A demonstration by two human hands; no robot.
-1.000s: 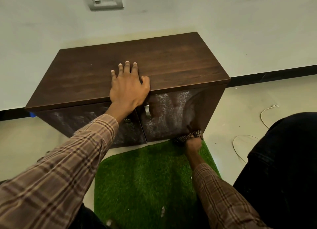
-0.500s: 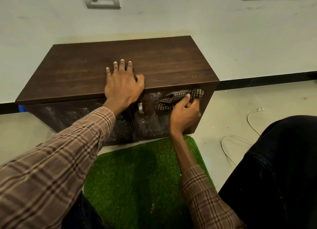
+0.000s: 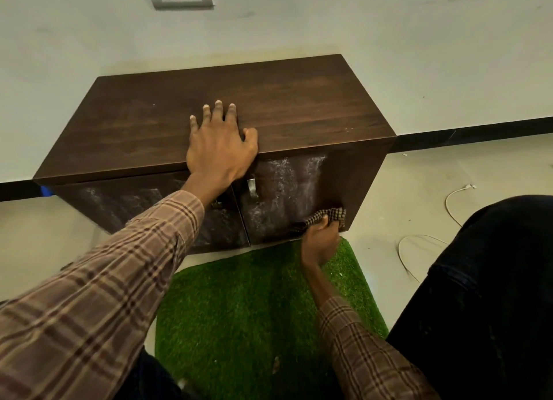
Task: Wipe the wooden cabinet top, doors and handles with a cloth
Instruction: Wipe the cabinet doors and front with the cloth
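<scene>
Wiping is under way on the right door (image 3: 287, 199) of the cabinet (image 3: 209, 124), which stands on the floor against the wall. The checked cloth (image 3: 327, 215) is bunched in the right hand (image 3: 320, 244), fingers curled round it, and pressed against the lower right corner of that door. The left hand (image 3: 220, 151) lies flat with spread fingers on the cabinet top (image 3: 299, 100) at its front edge, holding nothing and bracing the unit.

Progress, as judged: the top looks largely free of marks, so it may be done. The right door carries broad whitish smears, clearer only along its right margin, so it is part finished. The left door (image 3: 125, 203) shows similar pale residue and appears untouched. The metal handle (image 3: 253, 187) on the right door looks unwiped; the left one is mostly hidden behind the wrist.

Both doors are closed, so the cabinet's contents cannot be seen. A green grass mat (image 3: 257, 310) lies in front; a white cable (image 3: 457, 196) trails on the floor to the right.
</scene>
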